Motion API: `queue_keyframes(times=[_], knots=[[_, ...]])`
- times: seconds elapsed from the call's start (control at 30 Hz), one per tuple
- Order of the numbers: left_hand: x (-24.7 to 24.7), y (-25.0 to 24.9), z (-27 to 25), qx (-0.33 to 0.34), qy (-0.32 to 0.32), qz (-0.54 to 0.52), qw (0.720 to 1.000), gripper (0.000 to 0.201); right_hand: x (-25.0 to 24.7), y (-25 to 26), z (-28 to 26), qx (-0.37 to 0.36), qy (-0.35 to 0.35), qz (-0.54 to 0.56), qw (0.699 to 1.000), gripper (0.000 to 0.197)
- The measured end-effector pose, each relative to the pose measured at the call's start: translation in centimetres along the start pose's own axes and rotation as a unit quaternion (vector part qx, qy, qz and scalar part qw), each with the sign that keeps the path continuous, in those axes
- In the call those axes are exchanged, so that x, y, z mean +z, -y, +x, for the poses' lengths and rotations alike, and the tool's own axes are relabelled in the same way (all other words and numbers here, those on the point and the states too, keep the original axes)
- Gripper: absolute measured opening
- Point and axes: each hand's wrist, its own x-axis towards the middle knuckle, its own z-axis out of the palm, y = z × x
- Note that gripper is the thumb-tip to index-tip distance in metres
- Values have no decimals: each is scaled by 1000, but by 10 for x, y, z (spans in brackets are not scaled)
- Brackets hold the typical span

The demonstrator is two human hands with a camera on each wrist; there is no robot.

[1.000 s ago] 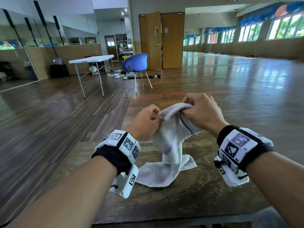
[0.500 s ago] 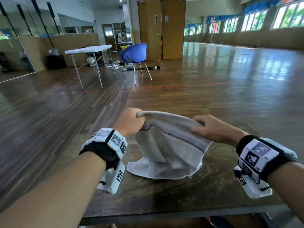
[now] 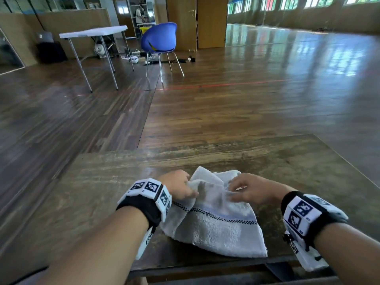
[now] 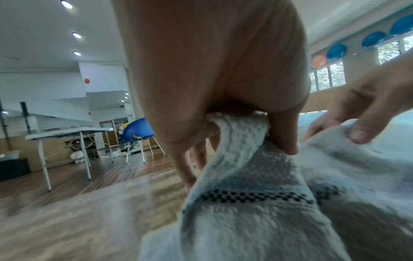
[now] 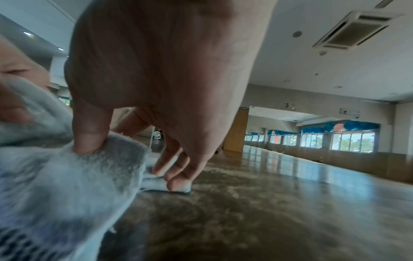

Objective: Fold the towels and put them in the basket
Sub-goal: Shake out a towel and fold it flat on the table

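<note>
A white towel (image 3: 216, 227) with a black checkered stripe lies crumpled on the worn wooden table (image 3: 102, 182), reaching the near edge. My left hand (image 3: 178, 189) grips a bunched fold of the towel (image 4: 241, 134) at its left side, thumb and fingers curled round it. My right hand (image 3: 248, 191) pinches the towel's edge (image 5: 107, 155) between thumb and fingers on the right, its other fingertips low over the cloth on the table. No basket shows in any view.
Beyond the table lies a wide wooden floor (image 3: 246, 99). A blue chair (image 3: 160, 41) and a white folding table (image 3: 94, 32) stand far off at the back left, near wooden doors (image 3: 197, 21). The tabletop's right part (image 3: 308, 171) is bare.
Both hands have dropped from chest height to the tabletop, bringing the towel down. The towel, first bunched, then stretched between the hands, now lies on the table near its front edge.
</note>
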Motion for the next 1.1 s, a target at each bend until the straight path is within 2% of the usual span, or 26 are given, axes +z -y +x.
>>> queue_keyframes(times=[0.07, 0.13, 0.2, 0.3, 0.4, 0.47, 0.53, 0.63, 0.73, 0.8, 0.83, 0.9, 0.93, 1.0, 1.03, 1.1], knots=[[11, -1, 10, 22, 7, 12, 1000, 33, 10, 1, 14, -22, -11, 11, 1000, 26], [19, -1, 18, 24, -8, 22, 999, 41, 14, 1, 29, -15, -25, 16, 999, 38], [15, 0, 25, 16, -22, 45, 999, 43, 4, 2, 40, 5, -18, 14, 1000, 41], [-11, -4, 37, 35, -98, 14, 994, 44, -32, 6, 52, -5, -56, 32, 998, 42], [-52, -14, 48, 63, -264, -23, 962, 48, -75, 16, 68, -31, -220, 65, 973, 35], [-78, -18, 55, 86, -367, -27, 926, 41, -104, 24, 79, -46, -347, 114, 930, 25], [-102, -17, 57, 112, -421, -7, 900, 37, -130, 31, 83, -49, -444, 112, 888, 13], [-126, -1, 55, 83, -433, 43, 897, 37, -161, 30, 83, -41, -511, 43, 858, 14], [-138, 12, 52, -1, -390, 89, 917, 30, -170, 25, 85, -30, -501, -19, 865, 15], [-142, 15, 51, -55, -341, 84, 935, 29, -167, 22, 91, -21, -492, -13, 870, 19], [-142, 16, 51, -64, -326, 52, 942, 30, -163, 20, 95, -15, -484, 2, 875, 21], [-140, 18, 54, -56, -313, -92, 944, 30, -155, 16, 103, 13, -460, 37, 887, 24], [-137, 18, 55, -47, -303, -192, 932, 31, -151, 13, 106, 22, -449, 63, 891, 26], [-132, 17, 57, -51, -281, -353, 891, 32, -146, 8, 108, 20, -440, 131, 888, 31], [-130, 17, 58, -50, -279, -377, 882, 32, -145, 6, 109, 16, -443, 150, 884, 30], [-129, 19, 63, -17, -330, -304, 893, 33, -145, 2, 109, 1, -471, 120, 874, 26]])
